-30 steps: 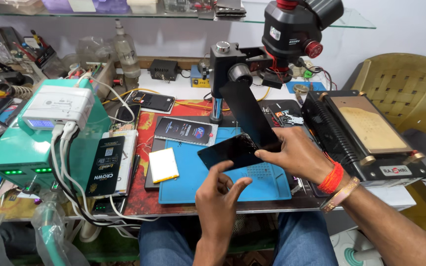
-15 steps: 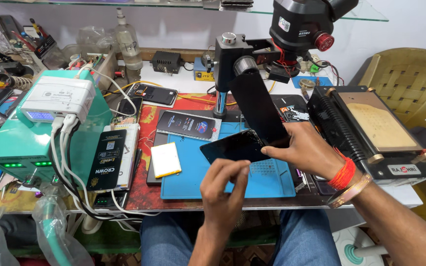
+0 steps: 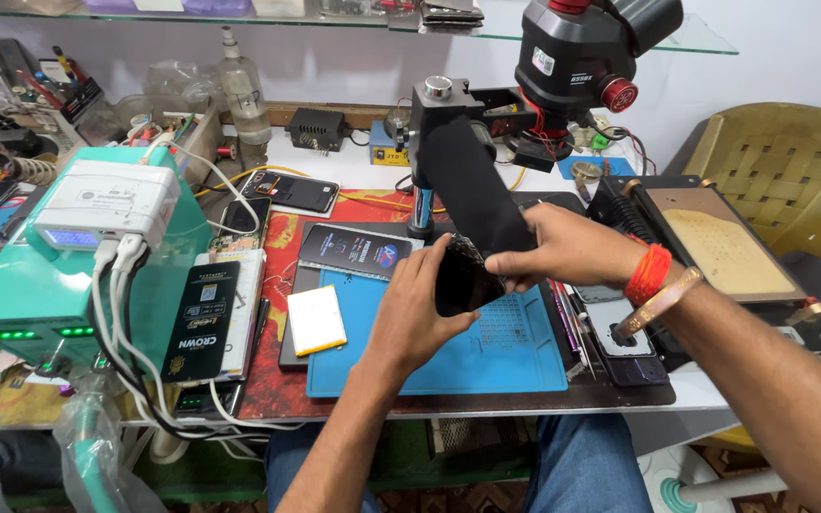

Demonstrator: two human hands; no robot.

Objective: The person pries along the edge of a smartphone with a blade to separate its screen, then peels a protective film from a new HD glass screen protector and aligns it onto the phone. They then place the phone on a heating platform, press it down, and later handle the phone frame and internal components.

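My left hand (image 3: 417, 309) grips the left edge of a black phone screen panel (image 3: 463, 277), held on edge above the blue work mat (image 3: 515, 356). My right hand (image 3: 563, 249) pinches the panel's right side together with a long black strip (image 3: 472, 185) that rises from it toward the microscope stand. A red thread and a metal bangle (image 3: 653, 302) circle the right wrist. Both hands hover near the middle of the bench.
A microscope (image 3: 582, 57) hangs above the mat on a post (image 3: 422, 161). A teal machine (image 3: 40, 275) with a white charger and cables stands at the left. A white pad (image 3: 315, 320), phone boxes, a heating plate (image 3: 719, 247) at right and a yellow chair (image 3: 791, 180) surround the mat.
My left hand has risen from below and closed on the panel's left edge. The panel has turned from flat to more upright. The view has shifted slightly closer.
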